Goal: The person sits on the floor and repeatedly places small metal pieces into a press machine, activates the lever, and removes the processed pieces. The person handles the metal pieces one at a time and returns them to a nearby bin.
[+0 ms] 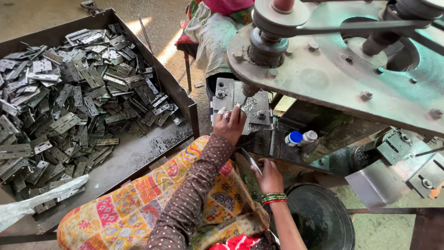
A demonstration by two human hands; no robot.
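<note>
My left hand, in a brown dotted sleeve, rests on the small metal jig table of a drilling machine. Its fingers press a flat metal piece down right beside the drill bit; the piece is mostly hidden under the fingers. My right hand, with green and red bangles at the wrist, sits lower and nearer to me. It is closed around a thin metal lever that sticks out under the table. Metal shavings lie on the jig.
A large open metal tray on the left holds several grey hinges. A white bag lies at its near corner. Another person sits beyond the machine. A blue-capped bottle and a black bucket are on the right.
</note>
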